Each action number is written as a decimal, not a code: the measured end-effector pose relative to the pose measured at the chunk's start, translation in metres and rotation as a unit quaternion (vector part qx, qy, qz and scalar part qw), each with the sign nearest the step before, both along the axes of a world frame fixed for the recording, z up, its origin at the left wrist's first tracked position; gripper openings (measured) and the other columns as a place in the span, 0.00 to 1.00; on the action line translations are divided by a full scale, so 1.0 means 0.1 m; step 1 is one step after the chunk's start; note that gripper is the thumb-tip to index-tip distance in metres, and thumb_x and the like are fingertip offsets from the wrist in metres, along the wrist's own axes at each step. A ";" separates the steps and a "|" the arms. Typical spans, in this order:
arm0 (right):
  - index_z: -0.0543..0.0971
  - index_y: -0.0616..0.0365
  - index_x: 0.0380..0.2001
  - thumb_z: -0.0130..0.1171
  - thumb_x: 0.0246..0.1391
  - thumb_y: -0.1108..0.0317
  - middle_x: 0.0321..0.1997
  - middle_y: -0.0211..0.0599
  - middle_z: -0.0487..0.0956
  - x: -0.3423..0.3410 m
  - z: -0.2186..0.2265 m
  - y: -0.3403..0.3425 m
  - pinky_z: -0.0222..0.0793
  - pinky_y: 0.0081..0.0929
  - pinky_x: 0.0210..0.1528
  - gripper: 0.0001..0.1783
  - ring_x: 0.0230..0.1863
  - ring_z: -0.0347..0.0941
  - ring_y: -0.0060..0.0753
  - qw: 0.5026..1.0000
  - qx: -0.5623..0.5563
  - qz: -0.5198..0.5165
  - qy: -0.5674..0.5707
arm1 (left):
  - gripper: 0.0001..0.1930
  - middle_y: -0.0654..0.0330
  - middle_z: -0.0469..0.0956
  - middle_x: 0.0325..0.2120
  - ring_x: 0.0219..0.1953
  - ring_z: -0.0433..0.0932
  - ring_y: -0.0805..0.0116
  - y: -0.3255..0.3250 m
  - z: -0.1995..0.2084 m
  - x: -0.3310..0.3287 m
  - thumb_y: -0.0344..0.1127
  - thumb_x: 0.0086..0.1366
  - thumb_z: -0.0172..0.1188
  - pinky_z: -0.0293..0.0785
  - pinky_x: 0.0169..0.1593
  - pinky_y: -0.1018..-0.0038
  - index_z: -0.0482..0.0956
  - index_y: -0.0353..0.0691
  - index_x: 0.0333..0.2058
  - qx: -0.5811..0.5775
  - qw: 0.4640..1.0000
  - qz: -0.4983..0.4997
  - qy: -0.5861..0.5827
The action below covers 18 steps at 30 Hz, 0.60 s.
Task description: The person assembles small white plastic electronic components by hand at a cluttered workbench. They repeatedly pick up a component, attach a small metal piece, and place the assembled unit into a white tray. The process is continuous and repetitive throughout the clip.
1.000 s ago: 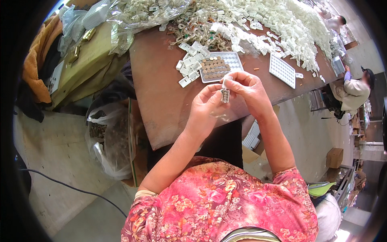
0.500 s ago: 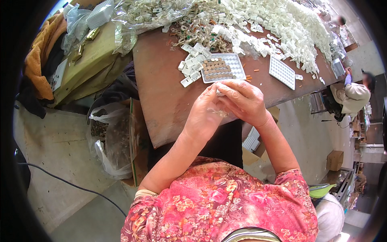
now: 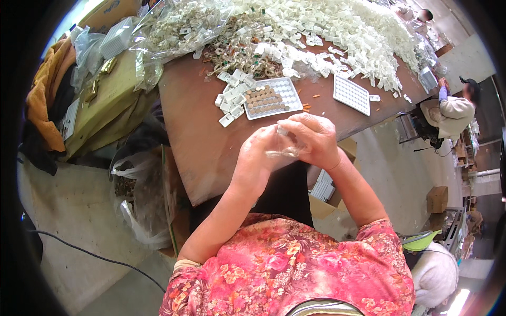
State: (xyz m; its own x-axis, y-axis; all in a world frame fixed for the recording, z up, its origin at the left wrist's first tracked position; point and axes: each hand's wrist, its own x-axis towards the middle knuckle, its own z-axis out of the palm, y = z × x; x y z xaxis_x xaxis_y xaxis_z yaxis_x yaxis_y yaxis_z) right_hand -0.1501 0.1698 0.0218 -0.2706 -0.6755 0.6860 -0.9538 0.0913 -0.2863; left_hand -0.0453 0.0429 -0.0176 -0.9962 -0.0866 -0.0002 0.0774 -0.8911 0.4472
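Observation:
My left hand (image 3: 256, 154) and my right hand (image 3: 315, 138) meet in front of my chest, over the table's near edge. Pinched between their fingertips is a small white plastic piece (image 3: 283, 131), mostly hidden by the fingers. A blurred loop of thin, clear wire (image 3: 284, 153) hangs below it between the palms. Just beyond the hands lies a white tray (image 3: 291, 99) with round hollows, its left part filled with tan and silvery discs (image 3: 263, 99). Small white plastic cases (image 3: 230, 100) lie heaped against the tray's left side.
A second white tray (image 3: 351, 95) with round hollows sits to the right on the brown table (image 3: 192, 131). Tangled wires (image 3: 245, 55) and a large heap of white pieces (image 3: 337, 23) cover the far side. Left stands a bag-lined box (image 3: 150, 200). Another person (image 3: 450, 108) sits at the right.
The view has shifted, so the table things appear farther left. Both hands have drawn slightly nearer my body, away from the tray, and the wire loop shows more between them.

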 end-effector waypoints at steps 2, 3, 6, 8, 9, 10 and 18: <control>0.80 0.57 0.36 0.67 0.40 0.74 0.31 0.33 0.79 0.01 -0.03 0.00 0.75 0.27 0.29 0.15 0.27 0.77 0.34 0.999 -0.028 -0.006 0.014 | 0.12 0.58 0.77 0.43 0.46 0.77 0.69 0.02 -0.02 -0.04 0.34 0.69 0.52 0.74 0.51 0.68 0.72 0.36 0.48 0.061 0.998 -0.015 0.014; 0.80 0.57 0.38 0.67 0.40 0.74 0.34 0.35 0.80 -0.02 -0.06 0.01 0.76 0.28 0.34 0.16 0.31 0.79 0.35 0.999 -0.044 0.020 -0.006 | 0.12 0.58 0.77 0.43 0.45 0.77 0.68 0.03 -0.04 -0.07 0.33 0.69 0.53 0.75 0.51 0.67 0.72 0.37 0.48 0.064 0.998 0.000 -0.006; 0.81 0.57 0.39 0.67 0.43 0.74 0.35 0.40 0.81 -0.23 -0.12 0.09 0.75 0.30 0.41 0.16 0.36 0.79 0.36 0.994 -0.041 -0.027 -0.095 | 0.11 0.54 0.78 0.41 0.43 0.80 0.62 0.00 -0.08 -0.15 0.31 0.68 0.54 0.78 0.50 0.64 0.70 0.39 0.48 0.071 0.995 0.048 -0.048; 0.82 0.58 0.40 0.65 0.48 0.73 0.36 0.42 0.82 -0.50 -0.16 0.16 0.75 0.30 0.41 0.13 0.37 0.80 0.34 0.973 -0.039 -0.146 -0.175 | 0.10 0.54 0.78 0.41 0.42 0.80 0.61 -0.06 -0.13 -0.20 0.30 0.68 0.54 0.78 0.51 0.63 0.71 0.38 0.47 0.025 0.996 0.073 -0.049; 0.82 0.59 0.38 0.62 0.51 0.73 0.37 0.42 0.82 -0.67 -0.16 0.22 0.75 0.28 0.40 0.10 0.37 0.80 0.33 0.963 0.013 -0.199 -0.180 | 0.10 0.53 0.78 0.40 0.42 0.80 0.60 -0.07 -0.15 -0.22 0.30 0.68 0.54 0.78 0.51 0.63 0.71 0.38 0.46 0.004 0.994 0.091 -0.054; 0.83 0.59 0.36 0.60 0.54 0.72 0.37 0.42 0.82 -0.83 -0.17 0.26 0.75 0.27 0.39 0.07 0.36 0.81 0.33 0.946 0.067 -0.254 -0.188 | 0.08 0.52 0.78 0.40 0.42 0.80 0.60 -0.08 -0.18 -0.22 0.29 0.68 0.53 0.78 0.52 0.63 0.72 0.37 0.45 0.018 0.996 0.080 -0.027; 0.81 0.56 0.30 0.53 0.54 0.69 0.32 0.39 0.79 -1.46 -0.44 0.03 0.74 0.37 0.33 0.08 0.30 0.78 0.44 0.916 0.297 -0.249 0.100 | 0.10 0.54 0.78 0.41 0.45 0.79 0.60 -0.05 -0.28 -0.21 0.28 0.67 0.55 0.75 0.54 0.61 0.72 0.37 0.46 -0.018 0.995 0.099 -0.016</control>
